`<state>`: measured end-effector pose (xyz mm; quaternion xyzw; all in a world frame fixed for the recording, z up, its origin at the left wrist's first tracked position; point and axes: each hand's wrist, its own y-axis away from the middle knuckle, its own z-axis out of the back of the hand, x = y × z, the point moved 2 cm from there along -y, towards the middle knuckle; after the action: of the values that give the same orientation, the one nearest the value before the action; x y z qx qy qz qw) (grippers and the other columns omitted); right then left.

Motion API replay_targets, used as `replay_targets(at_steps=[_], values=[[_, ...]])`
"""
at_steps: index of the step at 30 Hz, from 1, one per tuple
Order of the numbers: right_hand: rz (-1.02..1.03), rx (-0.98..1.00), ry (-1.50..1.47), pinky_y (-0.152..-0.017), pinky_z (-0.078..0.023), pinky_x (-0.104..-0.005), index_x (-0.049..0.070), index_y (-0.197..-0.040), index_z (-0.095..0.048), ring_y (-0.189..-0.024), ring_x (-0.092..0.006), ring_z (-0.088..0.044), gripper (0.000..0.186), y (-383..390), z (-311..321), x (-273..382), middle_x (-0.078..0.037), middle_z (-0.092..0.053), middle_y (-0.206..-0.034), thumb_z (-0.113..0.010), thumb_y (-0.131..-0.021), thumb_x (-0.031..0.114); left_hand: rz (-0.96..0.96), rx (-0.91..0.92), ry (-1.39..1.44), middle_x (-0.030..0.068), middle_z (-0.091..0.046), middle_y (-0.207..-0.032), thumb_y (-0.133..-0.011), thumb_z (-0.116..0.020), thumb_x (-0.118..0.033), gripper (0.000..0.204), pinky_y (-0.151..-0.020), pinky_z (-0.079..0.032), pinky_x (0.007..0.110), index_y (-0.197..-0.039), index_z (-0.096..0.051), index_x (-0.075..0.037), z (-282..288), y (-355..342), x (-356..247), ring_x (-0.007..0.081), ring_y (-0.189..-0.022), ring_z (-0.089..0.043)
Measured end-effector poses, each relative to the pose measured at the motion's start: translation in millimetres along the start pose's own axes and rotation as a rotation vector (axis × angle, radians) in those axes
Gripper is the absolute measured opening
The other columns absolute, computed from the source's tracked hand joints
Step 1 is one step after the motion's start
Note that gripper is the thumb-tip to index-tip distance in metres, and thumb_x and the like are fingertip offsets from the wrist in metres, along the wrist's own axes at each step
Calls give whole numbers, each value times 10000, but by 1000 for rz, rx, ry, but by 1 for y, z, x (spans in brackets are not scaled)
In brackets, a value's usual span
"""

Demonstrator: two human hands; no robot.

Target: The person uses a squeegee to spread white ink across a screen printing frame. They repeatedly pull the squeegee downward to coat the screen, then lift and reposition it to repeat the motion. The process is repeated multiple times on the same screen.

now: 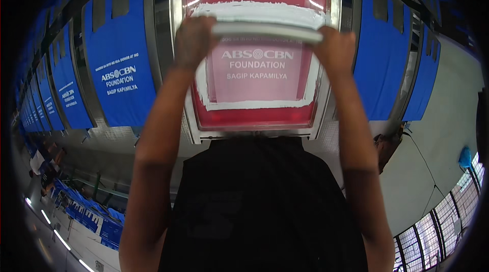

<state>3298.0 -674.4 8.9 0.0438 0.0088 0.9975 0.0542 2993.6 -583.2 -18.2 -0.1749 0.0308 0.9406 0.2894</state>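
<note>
A red printing screen (254,118) in a metal frame lies before me, with white ink spread around a paler pink panel (257,89) that carries lettering. My left hand (194,38) is closed on the left end of a long pale squeegee (265,31), blurred by motion over the upper part of the panel. My right hand (331,47) grips its other end. Both forearms reach up from the lower edge, either side of my black top.
Blue fabric pieces (117,33) (382,68) lie on platens in rows to both sides, some with white print. Further blue pieces (86,216) hang or lie along a rack at lower left, near a small, distant person (41,165). Barred windows (428,226) are at lower right.
</note>
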Motion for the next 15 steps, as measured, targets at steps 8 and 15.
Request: replay_targets(at_steps=[8, 15], values=[[21, 153, -55, -855, -378, -447, 108, -918, -696, -812, -235, -632, 323, 128, 28, 33, -55, -673, -847, -798, -615, 154, -32, 151, 9, 113, -653, -901, -772, -734, -140, 140, -801, -491, 464, -898, -704, -86, -8, 153, -21, 286, -874, -640], [76, -95, -46, -793, -388, -428, 116, -879, -659, -801, -251, -625, 269, 124, -24, 17, -50, -653, -836, -759, -629, 113, -23, -66, -39, 101, -573, -884, -679, -742, -80, 213, -778, -481, 455, -870, -650, -58, -20, 130, -29, 329, -765, -550]])
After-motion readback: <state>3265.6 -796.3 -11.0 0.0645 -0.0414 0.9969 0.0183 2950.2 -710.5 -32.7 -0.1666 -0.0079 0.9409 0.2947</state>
